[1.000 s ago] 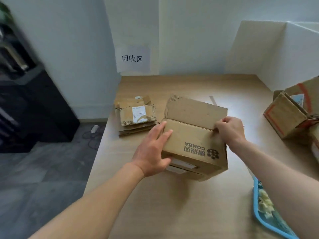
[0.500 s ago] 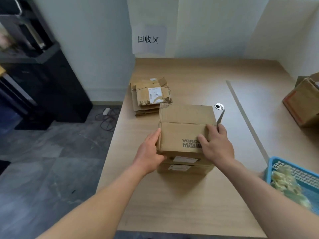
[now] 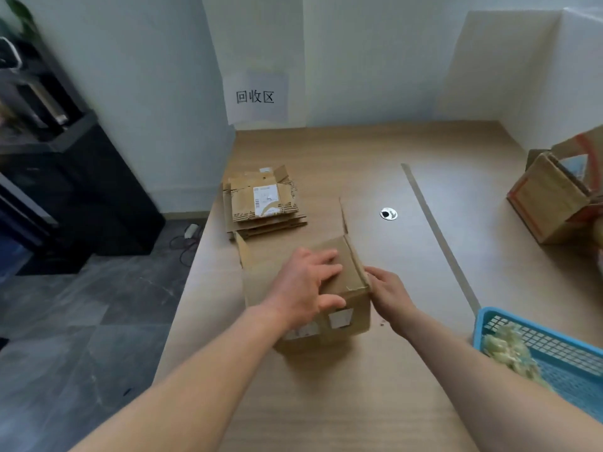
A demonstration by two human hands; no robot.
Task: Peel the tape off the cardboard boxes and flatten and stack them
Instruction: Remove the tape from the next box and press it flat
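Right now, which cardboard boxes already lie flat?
The stack at the table's left edge, white label on top. The box under the left hand and the red-edged box are not flat.

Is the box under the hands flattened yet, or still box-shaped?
Still box-shaped. The box has upright sides, the left hand rests on its top, and flaps at its far end stand open.

A brown cardboard box (image 3: 358, 307) stands upright near the left front of the table (image 3: 424, 148), its far flaps open and raised and white labels on its near face. Just beyond it lies a stack of flattened boxes (image 3: 265, 203), topped by a white shipping label. Well apart at the right edge sit unflattened boxes (image 3: 548, 203) with red-edged tape.
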